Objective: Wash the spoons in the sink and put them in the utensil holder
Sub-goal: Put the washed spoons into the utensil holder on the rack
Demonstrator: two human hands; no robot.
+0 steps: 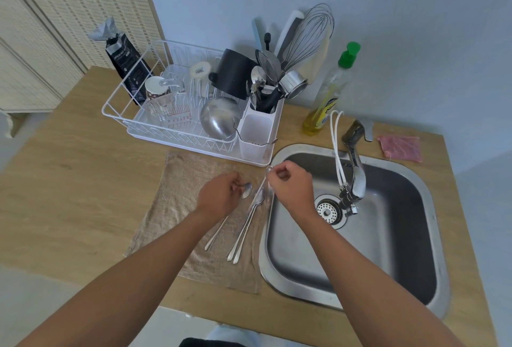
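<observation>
Right hand (pixel 288 188) pinches a spoon (pixel 260 191) by its handle tip; left hand (pixel 219 197) pinches another spoon (pixel 245 191). Such thin grips could slip, dropping either onto the towel (pixel 177 180).

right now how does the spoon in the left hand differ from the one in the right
The left hand holds its spoon by the bowl end, lying low across the brown towel. The right hand pinches its spoon near the handle tip, lifted and tilted steeply, bowl pointing down beside the sink. Both are slim, long-handled metal spoons.
</observation>
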